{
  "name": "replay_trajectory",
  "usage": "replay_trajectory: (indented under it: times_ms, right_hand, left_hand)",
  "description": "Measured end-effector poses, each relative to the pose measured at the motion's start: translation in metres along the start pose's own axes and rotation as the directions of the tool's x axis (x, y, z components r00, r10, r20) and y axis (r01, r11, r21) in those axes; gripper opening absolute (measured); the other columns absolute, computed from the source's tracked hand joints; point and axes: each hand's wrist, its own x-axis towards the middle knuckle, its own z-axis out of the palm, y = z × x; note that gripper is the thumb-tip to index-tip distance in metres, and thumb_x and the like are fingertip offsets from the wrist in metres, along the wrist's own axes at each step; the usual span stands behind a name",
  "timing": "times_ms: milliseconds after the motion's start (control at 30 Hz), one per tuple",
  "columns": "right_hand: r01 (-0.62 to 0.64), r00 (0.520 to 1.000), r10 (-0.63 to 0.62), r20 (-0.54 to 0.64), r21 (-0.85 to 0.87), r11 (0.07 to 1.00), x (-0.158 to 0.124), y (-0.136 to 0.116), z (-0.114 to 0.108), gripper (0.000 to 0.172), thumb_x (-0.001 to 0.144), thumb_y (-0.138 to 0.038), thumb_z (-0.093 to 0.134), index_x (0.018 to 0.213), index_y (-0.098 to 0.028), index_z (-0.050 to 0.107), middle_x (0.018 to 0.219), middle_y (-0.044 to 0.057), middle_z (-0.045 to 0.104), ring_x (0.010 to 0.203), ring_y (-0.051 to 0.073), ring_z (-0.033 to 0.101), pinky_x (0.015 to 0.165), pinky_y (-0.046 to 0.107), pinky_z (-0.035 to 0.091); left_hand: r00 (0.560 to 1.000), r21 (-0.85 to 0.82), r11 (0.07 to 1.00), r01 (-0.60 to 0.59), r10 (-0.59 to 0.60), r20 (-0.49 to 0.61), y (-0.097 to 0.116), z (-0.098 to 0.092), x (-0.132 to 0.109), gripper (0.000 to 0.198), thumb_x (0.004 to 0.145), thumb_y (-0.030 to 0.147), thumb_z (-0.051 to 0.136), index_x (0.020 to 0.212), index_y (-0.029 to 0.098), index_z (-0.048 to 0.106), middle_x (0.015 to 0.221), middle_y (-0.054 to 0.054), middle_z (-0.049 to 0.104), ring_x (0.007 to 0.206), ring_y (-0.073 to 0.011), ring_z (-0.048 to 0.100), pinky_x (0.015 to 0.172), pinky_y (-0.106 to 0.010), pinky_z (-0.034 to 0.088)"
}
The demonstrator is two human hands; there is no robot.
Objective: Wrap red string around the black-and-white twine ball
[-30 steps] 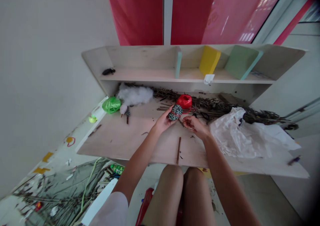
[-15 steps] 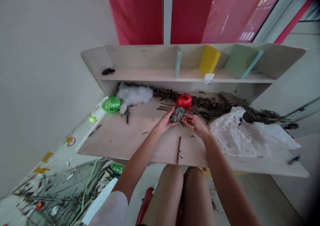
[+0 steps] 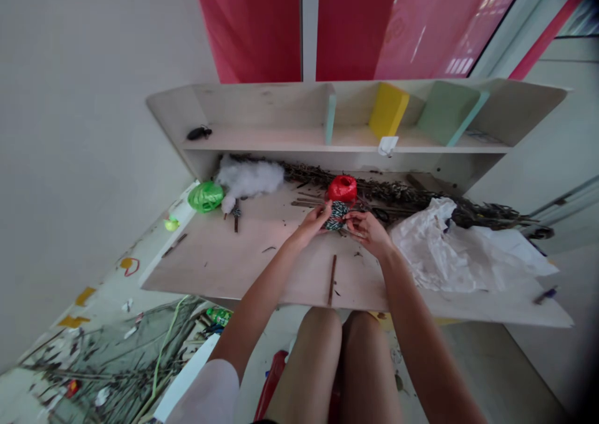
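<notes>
Nearest the camera, the person's bare knees [image 3: 341,361] sit below the front edge of a pale wooden desk [image 3: 224,261], and two bare forearms reach forward over it. Between the forearms, a short brown stick [image 3: 332,271] lies on the desk, pointing away from the person.

Just beyond it, both hands meet around a small spool of green-and-white twine [image 3: 337,215] at the middle of the desk. The left hand [image 3: 312,220] curls its fingers closed on the spool's left side. The right hand [image 3: 370,230] presses bent, narrow fingers against its right side. Whether the spool rests on the desk or hangs just above it cannot be told. Its long axis runs roughly away from the person, with the far end toward a red raffia ball [image 3: 342,188] right behind it.

A crumpled white plastic bag [image 3: 444,249] lies to the right. Farther back, dry twigs [image 3: 402,193] line the desk, with white stuffing [image 3: 250,177] and a green raffia ball [image 3: 206,196] at the left. Behind everything stands a low shelf [image 3: 281,140].
</notes>
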Motion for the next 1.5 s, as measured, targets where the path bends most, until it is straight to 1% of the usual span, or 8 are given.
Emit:
replay_trajectory:
  times_ms: [133, 233, 400, 600, 867, 1200, 1367, 1500]
  right_hand:
    - [-0.020, 1.000, 0.020, 0.000, -0.017, 1.000, 0.001, 0.003, 0.000, 0.022, 0.071, -0.038, 0.051, 0.079, -0.020, 0.061, 0.064, -0.001, 0.052, 0.052, 0.009, 0.040, 0.045, 0.021, 0.025]
    - [-0.006, 0.999, 0.006, 0.034, -0.009, 1.000, 0.002, 0.003, 0.000, 0.023, 0.071, -0.037, 0.050, 0.080, -0.019, 0.063, 0.063, -0.001, 0.050, 0.051, 0.009, 0.039, 0.043, 0.020, 0.024]
    - [-0.009, 0.997, 0.012, 0.079, -0.039, 0.999, 0.000, 0.002, 0.001, 0.024, 0.071, -0.039, 0.052, 0.079, -0.019, 0.062, 0.057, -0.002, 0.046, 0.043, 0.006, 0.025, 0.039, 0.021, 0.011]
    - [0.049, 0.998, -0.047, 0.044, -0.025, 0.999, 0.000, 0.003, -0.005, 0.026, 0.070, -0.039, 0.052, 0.084, -0.020, 0.064, 0.060, 0.000, 0.049, 0.050, 0.010, 0.034, 0.040, 0.021, 0.017]
    - [0.133, 0.990, -0.136, 0.027, 0.092, 0.987, -0.002, -0.002, -0.008, 0.024, 0.070, -0.042, 0.051, 0.078, -0.021, 0.059, 0.051, -0.003, 0.032, 0.045, 0.010, 0.018, 0.039, 0.023, 0.008]
    - [0.106, 0.993, -0.108, 0.055, 0.032, 0.994, -0.002, 0.001, -0.008, 0.022, 0.069, -0.044, 0.054, 0.071, -0.022, 0.053, 0.051, -0.004, 0.027, 0.046, 0.010, 0.017, 0.039, 0.023, 0.011]
    - [0.106, 0.988, -0.106, 0.108, -0.002, 0.994, -0.002, 0.002, -0.006, 0.024, 0.072, -0.044, 0.055, 0.069, -0.021, 0.051, 0.048, -0.007, 0.025, 0.043, 0.008, 0.011, 0.040, 0.024, 0.009]
    - [0.105, 0.983, -0.102, 0.156, -0.011, 0.994, -0.004, 0.002, -0.005, 0.024, 0.072, -0.043, 0.058, 0.069, -0.019, 0.054, 0.047, -0.007, 0.028, 0.042, 0.007, 0.013, 0.041, 0.024, 0.008]
  left_hand:
    - [0.983, 0.068, 0.983, -0.171, 0.166, 0.075, -0.002, 0.007, -0.005, 0.081, 0.042, 0.028, 0.089, 0.114, 0.018, 0.054, 0.107, -0.009, 0.064, 0.100, -0.0222, 0.059, 0.095, -0.038, 0.043]
    - [0.968, 0.075, 0.965, -0.252, 0.249, 0.038, -0.003, 0.010, -0.008, 0.088, 0.039, 0.020, 0.088, 0.117, 0.019, 0.048, 0.110, -0.008, 0.062, 0.105, -0.0218, 0.057, 0.098, -0.039, 0.039]
    - [0.964, 0.125, 0.957, -0.263, 0.265, 0.004, -0.004, 0.008, -0.004, 0.081, 0.039, 0.023, 0.088, 0.111, 0.017, 0.050, 0.109, -0.008, 0.061, 0.105, -0.0219, 0.056, 0.097, -0.037, 0.039]
    - [0.953, 0.198, 0.935, -0.294, 0.303, -0.017, -0.004, 0.009, -0.005, 0.068, 0.048, 0.030, 0.086, 0.106, 0.016, 0.053, 0.102, -0.008, 0.064, 0.096, -0.0205, 0.060, 0.089, -0.035, 0.045]
    - [0.955, 0.227, 0.939, -0.259, 0.284, -0.084, -0.003, 0.011, -0.005, 0.061, 0.049, 0.032, 0.085, 0.100, 0.015, 0.056, 0.095, -0.008, 0.066, 0.089, -0.0195, 0.061, 0.086, -0.035, 0.045]
    - [0.962, 0.216, 0.944, -0.251, 0.269, -0.054, 0.002, 0.015, -0.009, 0.045, 0.062, 0.041, 0.077, 0.097, 0.016, 0.064, 0.096, -0.009, 0.068, 0.086, -0.0195, 0.062, 0.084, -0.035, 0.047]
    - [0.954, 0.273, 0.930, -0.246, 0.282, -0.102, -0.001, 0.013, -0.007, 0.051, 0.059, 0.041, 0.079, 0.100, 0.018, 0.061, 0.097, -0.007, 0.067, 0.091, -0.0206, 0.061, 0.087, -0.034, 0.045]
    - [0.943, 0.289, 0.917, -0.275, 0.316, -0.105, -0.004, 0.012, -0.005, 0.058, 0.057, 0.040, 0.080, 0.106, 0.018, 0.057, 0.101, -0.007, 0.064, 0.093, -0.0205, 0.060, 0.088, -0.033, 0.044]
